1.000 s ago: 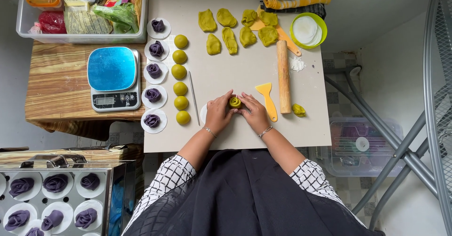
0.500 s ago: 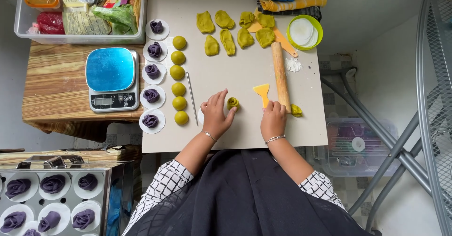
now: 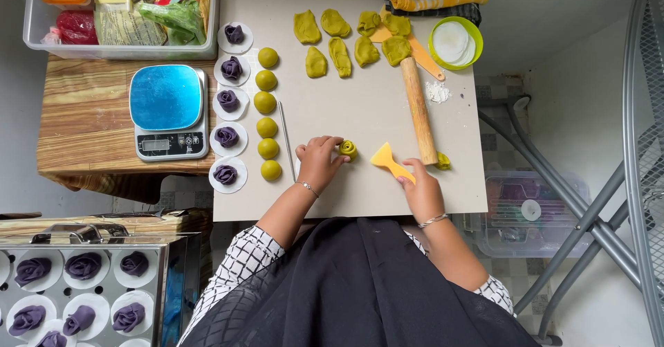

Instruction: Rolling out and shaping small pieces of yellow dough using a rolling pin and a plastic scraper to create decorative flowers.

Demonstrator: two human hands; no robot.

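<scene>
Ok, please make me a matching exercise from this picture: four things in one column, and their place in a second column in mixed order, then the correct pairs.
Things
1. rolled green dough flower
2. yellow scraper
3. rolling pin
4. kitchen scale

Places
A. on the wooden table, left of the board
B. at the fingertips of the left hand
C. lying on the board, right of the scraper
D. under the fingers of the right hand

Pairs: 1-B, 2-D, 3-C, 4-A
</scene>
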